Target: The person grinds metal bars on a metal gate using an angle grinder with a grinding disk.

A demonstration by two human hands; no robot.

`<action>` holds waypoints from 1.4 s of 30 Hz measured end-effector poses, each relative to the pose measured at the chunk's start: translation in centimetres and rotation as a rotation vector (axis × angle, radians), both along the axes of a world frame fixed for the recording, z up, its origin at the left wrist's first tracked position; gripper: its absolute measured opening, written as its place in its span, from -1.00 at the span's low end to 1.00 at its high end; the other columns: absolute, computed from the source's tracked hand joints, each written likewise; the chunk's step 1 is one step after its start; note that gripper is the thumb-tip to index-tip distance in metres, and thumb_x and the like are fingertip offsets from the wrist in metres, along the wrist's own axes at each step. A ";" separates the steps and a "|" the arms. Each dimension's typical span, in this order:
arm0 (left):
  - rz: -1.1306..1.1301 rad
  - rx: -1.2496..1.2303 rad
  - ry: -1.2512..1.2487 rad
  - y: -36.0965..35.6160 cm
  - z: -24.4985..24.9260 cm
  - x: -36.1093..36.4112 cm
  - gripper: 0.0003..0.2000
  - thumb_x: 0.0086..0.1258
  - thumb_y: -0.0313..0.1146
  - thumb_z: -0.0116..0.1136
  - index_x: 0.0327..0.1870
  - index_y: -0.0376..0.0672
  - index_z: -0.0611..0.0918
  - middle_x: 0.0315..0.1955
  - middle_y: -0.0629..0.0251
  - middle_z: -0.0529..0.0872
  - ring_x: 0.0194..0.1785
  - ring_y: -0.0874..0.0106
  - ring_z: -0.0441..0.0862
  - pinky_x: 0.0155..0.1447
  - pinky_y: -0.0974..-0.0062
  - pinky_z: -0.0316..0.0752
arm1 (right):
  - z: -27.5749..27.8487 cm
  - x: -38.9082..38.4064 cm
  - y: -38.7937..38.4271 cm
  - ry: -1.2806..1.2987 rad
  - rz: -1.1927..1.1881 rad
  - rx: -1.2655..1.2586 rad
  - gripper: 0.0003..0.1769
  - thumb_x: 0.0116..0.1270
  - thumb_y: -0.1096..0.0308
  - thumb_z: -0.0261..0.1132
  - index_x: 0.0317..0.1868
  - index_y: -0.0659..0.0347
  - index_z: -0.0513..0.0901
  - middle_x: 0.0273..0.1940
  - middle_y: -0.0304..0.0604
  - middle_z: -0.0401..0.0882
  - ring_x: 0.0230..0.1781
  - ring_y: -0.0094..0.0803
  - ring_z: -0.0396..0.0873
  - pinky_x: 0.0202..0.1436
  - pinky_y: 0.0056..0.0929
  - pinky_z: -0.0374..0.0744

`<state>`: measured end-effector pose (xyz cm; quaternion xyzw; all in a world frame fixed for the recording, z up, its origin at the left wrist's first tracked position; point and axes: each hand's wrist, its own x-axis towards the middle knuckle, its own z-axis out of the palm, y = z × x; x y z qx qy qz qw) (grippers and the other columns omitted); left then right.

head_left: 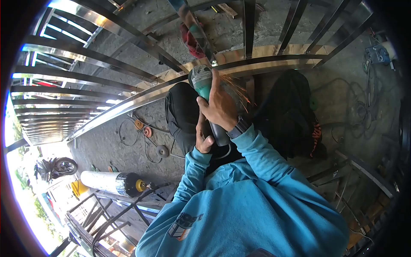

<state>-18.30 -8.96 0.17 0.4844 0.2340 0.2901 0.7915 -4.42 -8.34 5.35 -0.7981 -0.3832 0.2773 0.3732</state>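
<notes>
Right hand (220,105) and left hand (204,138) clench an angle grinder (203,85). Sparks (239,92) fly off a curved steel rail (128,103).

Daylight floods in from the left over a concrete floor (102,150) with cables (128,130) and a gas cylinder (113,183).

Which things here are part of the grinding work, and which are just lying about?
In use: angle grinder, held by left hand and right hand; steel gate rail.
Lying about: gas cylinder, loose discs on the floor, motorbike.
</notes>
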 end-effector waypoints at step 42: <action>-0.631 1.593 0.060 -2.8 7.8 2.4 -0.28 0.52 -0.13 0.15 0.63 -0.19 0.24 0.49 -0.42 0.28 -0.10 0.02 0.82 -0.16 0.28 0.79 | 4.1 6.2 -18.6 0.852 -0.628 0.631 -0.34 0.39 0.37 0.40 0.41 0.19 0.32 0.07 0.01 0.58 0.03 -0.13 0.66 0.06 -0.12 0.71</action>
